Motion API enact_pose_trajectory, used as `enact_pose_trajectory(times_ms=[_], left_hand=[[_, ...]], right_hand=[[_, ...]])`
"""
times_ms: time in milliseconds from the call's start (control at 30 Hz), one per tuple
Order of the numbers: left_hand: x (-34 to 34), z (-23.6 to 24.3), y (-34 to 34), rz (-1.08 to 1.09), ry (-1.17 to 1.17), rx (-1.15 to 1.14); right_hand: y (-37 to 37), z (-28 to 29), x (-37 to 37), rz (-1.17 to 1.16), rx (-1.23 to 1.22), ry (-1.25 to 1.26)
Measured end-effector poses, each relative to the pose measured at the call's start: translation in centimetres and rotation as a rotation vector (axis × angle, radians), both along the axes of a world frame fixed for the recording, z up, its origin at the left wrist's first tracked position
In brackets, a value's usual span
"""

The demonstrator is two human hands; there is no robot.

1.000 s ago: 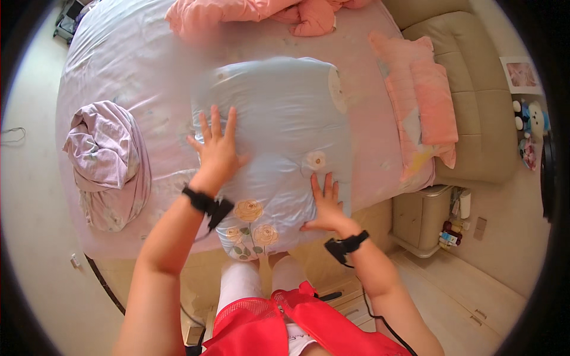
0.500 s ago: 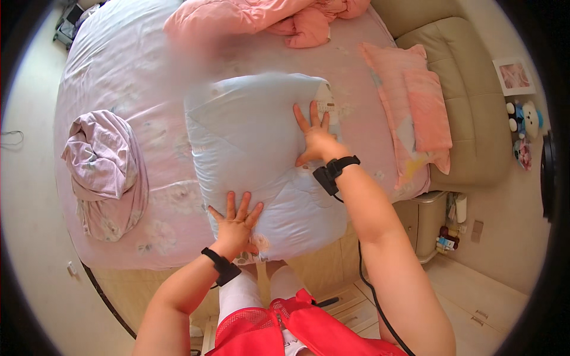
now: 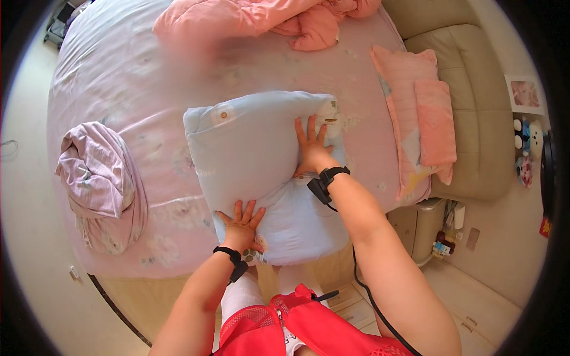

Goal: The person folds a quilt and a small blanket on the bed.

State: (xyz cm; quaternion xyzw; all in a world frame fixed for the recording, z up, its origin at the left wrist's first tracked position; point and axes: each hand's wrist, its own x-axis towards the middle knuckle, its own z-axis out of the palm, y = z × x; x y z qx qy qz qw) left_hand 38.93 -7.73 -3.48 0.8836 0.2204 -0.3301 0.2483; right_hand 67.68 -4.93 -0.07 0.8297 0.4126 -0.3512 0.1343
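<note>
A light blue folded quilt [image 3: 249,142] lies near the bed's front edge, with small printed figures on its corners. My left hand [image 3: 240,227] presses on its near left part, fingers spread. Farther up on the right side, my right hand [image 3: 312,147] lies on the quilt, its fingers spread too. Between the two hands a crease runs across the padded fabric. Neither hand grips anything. Each wrist wears a black strap with a small box.
The bed [image 3: 169,202] has a pale pink floral sheet. A bundled pink cloth [image 3: 98,178] lies left, a coral comforter [image 3: 225,18] at the far side. Right are a coral pillow [image 3: 409,118], a folded coral cloth [image 3: 435,121], a beige headboard [image 3: 469,107] and a nightstand [image 3: 415,228].
The quilt's far edge now sits lower in the view, and a printed patch shows at its far left corner. Both hands remain on the quilt, fingers spread; the view has shifted slightly.
</note>
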Motion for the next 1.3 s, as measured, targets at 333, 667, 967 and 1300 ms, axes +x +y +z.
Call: enact_pose_trajectory(times_ms=[333, 667, 967, 1300], left_hand=[[0.9, 0.1, -0.5, -0.017, 0.137, 0.011], [0.8, -1.7, -1.9, -0.089, 0.288, 0.159], [-5.6, -3.9, -4.1, -0.081, 0.113, 0.422], [-0.7, 0.7, -5.4, -0.040, 0.361, 0.439]], right_hand=[[-1.1, -3.8, 1.3, 0.020, 0.194, 0.070], [-2.4, 1.6, 3.6, -0.043, 0.194, 0.253], [-19.9, -3.4, 19.2, -0.859, 1.255, 0.447], [-39.7, -3.3, 39.8, -1.645, 1.600, 0.260]])
